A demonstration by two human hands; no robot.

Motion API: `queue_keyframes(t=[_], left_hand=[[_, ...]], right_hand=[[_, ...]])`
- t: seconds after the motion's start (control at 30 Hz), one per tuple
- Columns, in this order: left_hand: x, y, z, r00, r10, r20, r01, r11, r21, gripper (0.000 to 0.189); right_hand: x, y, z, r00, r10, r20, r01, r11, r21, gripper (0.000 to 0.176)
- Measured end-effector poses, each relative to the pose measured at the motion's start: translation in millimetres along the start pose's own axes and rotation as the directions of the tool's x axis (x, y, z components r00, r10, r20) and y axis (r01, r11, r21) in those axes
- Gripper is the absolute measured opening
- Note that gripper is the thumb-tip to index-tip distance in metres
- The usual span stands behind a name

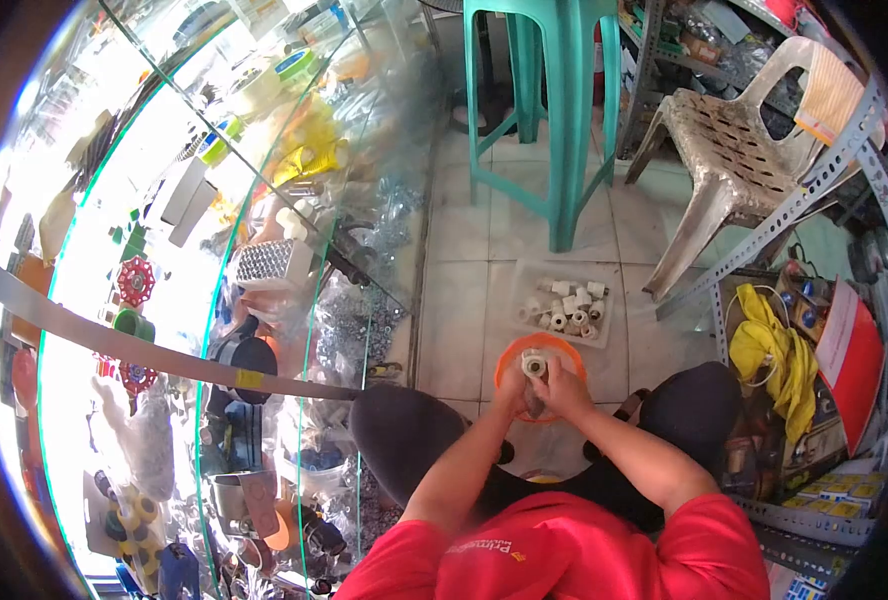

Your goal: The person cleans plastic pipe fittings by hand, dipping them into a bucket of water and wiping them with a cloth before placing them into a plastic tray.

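Note:
Between my knees, both hands meet over an orange basin [578,362] on the floor. My left hand [511,388] is closed around the left side of a whitish pipe fitting [535,368], whose round opening faces up. From the other side my right hand [563,392] grips the same fitting, its thumb close to the opening. Something dark grey [535,404] shows just below the fitting between the hands; I cannot tell what it is. Just beyond the basin is a clear plastic tub [530,272] with several white pipe fittings [570,304] in it.
Glass display shelves [309,330] full of bagged hardware run along the left. A green plastic stool [564,130] and a worn plastic chair [729,150] stand ahead. Metal racks [794,225] line the right, with a yellow cloth [769,350] and a red-and-white panel [852,360].

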State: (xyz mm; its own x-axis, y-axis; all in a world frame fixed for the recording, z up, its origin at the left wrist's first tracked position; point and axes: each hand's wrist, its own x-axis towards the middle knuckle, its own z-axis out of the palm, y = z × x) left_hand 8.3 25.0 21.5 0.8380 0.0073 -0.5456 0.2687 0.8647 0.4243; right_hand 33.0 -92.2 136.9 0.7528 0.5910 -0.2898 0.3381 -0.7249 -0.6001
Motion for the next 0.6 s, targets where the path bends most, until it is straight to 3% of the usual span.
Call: queue_keyframes(t=[0.1, 0.2, 0.27, 0.33, 0.4, 0.43, 0.53, 0.57, 0.6], left_hand=[[-20.9, 11.5, 24.3, 0.989, 0.129, -0.065, -0.126, 0.991, 0.049, 0.031], [-24.7, 13.6, 28.2, 0.982, 0.154, -0.113, -0.135, 0.978, 0.156, 0.032], [-30.3, 13.9, 31.2, 0.98, 0.085, -0.178, -0.052, 0.982, 0.181, 0.032], [-27.2, 15.1, 25.7, 0.994, 0.051, -0.098, -0.04, 0.993, 0.11, 0.032], [-24.9, 16.8, 26.1, 1.0, 0.011, 0.003, -0.011, 0.996, 0.086, 0.032], [-25.5, 19.3, 29.1, 0.998, -0.015, 0.06, 0.009, 0.995, 0.1, 0.031], [-29.9, 16.9, 25.7, 0.981, 0.015, 0.193, -0.03, 0.997, 0.073, 0.03], [-30.3, 15.1, 23.4, 0.972, 0.045, 0.23, -0.058, 0.997, 0.049, 0.03], [-31.1, 15.8, 26.6, 0.974, 0.033, 0.223, -0.049, 0.997, 0.065, 0.03]], right_hand=[[-6.2, -11.3, -15.3, 0.997, -0.021, -0.07, 0.024, 0.999, 0.04, 0.049], [6.2, 14.7, 2.6, 0.885, -0.345, -0.313, 0.321, 0.939, -0.126, 0.05], [15.2, 26.0, 5.7, 0.952, -0.219, -0.214, 0.267, 0.937, 0.226, 0.048], [23.2, 26.6, 0.5, 0.987, -0.109, -0.122, 0.156, 0.849, 0.504, 0.043], [28.3, 28.8, -5.5, 0.999, 0.001, -0.049, 0.034, 0.718, 0.695, 0.033], [39.4, 37.9, -0.9, 0.991, 0.038, 0.129, -0.133, 0.383, 0.914, 0.027], [41.4, 58.3, -2.3, 0.984, 0.084, 0.158, -0.167, 0.119, 0.979, 0.021], [44.0, 61.4, -5.4, 0.964, 0.097, 0.248, -0.253, 0.045, 0.966, 0.024], [43.4, 55.9, -9.4, 0.97, 0.145, 0.193, -0.204, 0.064, 0.977, 0.024]])
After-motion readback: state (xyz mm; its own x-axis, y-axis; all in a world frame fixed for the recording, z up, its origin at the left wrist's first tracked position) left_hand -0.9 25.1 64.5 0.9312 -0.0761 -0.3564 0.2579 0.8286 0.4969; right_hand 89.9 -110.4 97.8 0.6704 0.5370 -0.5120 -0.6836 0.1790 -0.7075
